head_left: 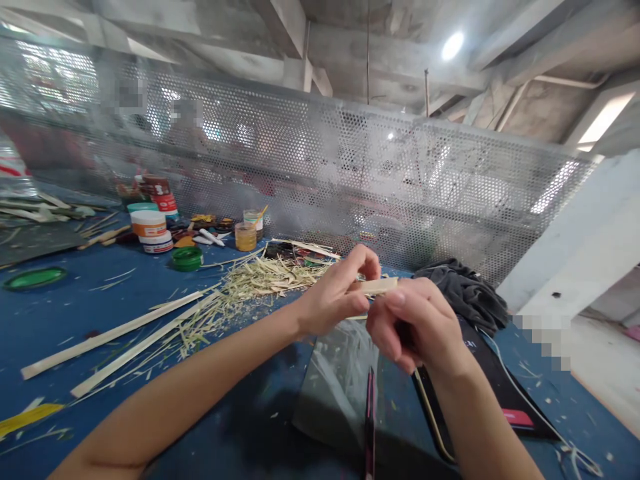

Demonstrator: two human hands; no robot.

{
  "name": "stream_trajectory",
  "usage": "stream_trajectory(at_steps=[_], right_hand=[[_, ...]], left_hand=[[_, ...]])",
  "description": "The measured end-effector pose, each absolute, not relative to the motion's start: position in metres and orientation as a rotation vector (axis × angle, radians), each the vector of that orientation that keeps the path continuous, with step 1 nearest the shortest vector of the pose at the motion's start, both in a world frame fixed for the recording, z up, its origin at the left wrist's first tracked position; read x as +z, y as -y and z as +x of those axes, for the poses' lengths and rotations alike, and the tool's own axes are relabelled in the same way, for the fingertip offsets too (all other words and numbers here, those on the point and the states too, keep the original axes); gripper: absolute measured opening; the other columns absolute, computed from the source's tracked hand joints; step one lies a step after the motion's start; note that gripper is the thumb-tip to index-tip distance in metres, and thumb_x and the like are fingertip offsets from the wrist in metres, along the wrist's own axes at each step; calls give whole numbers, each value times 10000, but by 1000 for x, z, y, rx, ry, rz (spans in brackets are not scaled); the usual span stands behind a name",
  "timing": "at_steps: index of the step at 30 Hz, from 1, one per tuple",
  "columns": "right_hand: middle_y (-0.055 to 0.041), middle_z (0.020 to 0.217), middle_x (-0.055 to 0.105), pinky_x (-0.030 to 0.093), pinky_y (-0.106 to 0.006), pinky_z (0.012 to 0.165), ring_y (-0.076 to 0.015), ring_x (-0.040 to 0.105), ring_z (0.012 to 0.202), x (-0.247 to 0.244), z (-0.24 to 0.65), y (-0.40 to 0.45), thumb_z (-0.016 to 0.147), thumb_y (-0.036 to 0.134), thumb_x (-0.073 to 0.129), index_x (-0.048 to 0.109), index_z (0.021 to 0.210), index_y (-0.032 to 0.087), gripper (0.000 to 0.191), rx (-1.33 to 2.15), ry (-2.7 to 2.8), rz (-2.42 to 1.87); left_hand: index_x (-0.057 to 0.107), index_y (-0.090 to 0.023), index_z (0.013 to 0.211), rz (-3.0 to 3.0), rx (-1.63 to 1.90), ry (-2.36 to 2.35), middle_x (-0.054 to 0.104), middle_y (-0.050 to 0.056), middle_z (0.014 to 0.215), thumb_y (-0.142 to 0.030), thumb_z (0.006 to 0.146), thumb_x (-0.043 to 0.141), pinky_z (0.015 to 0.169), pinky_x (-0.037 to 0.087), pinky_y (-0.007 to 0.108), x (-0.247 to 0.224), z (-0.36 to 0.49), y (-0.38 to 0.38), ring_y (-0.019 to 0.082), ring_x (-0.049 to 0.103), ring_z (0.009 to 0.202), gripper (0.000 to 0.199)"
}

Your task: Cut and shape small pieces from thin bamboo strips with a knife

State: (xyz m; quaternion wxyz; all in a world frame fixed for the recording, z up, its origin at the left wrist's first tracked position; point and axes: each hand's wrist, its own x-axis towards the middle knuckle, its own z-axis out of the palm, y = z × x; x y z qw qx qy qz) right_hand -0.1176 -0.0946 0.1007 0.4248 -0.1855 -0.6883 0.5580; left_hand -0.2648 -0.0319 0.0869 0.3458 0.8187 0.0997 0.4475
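A short, flat, pale strip point(379, 287), which looks like bamboo, is held between my two hands above the dark grey slab point(333, 380). My left hand point(340, 293) is closed about its left end, with thumb below and bent fingers above. My right hand point(423, 323) pinches the right end between thumb and curled forefinger. The strip's ends are partly hidden by my fingers. Below my hands, a slim dark tool with a pink edge point(370, 420) lies across the slab; its kind is unclear.
Pale shavings point(270, 277) are heaped behind my left hand. Two long strips point(115, 333) lie to the left. Paint jars point(150, 230) and a green jar point(187, 258) stand farther back. At right are a phone point(433, 417) and dark cloth point(457, 290). A perforated metal screen point(320, 173) closes the back.
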Motion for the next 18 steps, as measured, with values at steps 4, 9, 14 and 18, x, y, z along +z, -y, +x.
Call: stream_trajectory(at_steps=[4, 9, 14, 18], right_hand=[[35, 365, 479, 214, -182, 285, -50, 320, 273, 99, -118, 92, 929, 435, 484, 598, 538, 167, 487, 1414, 1708, -453], [31, 331, 455, 225, -215, 310, -74, 335, 270, 100, -121, 97, 935, 412, 453, 587, 503, 190, 504, 1255, 1636, -391], [40, 328, 431, 246, -242, 329, -85, 338, 274, 99, -125, 99, 942, 396, 428, 515, 488, 223, 493, 1152, 1645, -373], [10, 395, 490, 450, -325, 555, -128, 455, 393, 88, -128, 98, 966, 474, 327, 454, 471, 256, 556, 680, 1871, -442]], left_hand=[[535, -228, 1180, 2183, 1165, -134, 559, 88, 1168, -773, 758, 455, 937, 416, 370, 93, -267, 36, 248, 519, 1079, 693], [526, -229, 1263, 1843, 1146, -10, 541, 76, 1299, -660, 894, 337, 1106, 328, 394, 71, -242, 47, 243, 470, 1247, 599], [449, -229, 1374, 1604, 920, 118, 520, 71, 1367, -721, 838, 379, 1134, 321, 417, 72, -240, 57, 285, 404, 1334, 731], [456, -213, 1377, 1619, 911, 144, 572, 96, 1314, -774, 763, 452, 1125, 322, 456, 80, -247, 64, 309, 492, 1257, 832]])
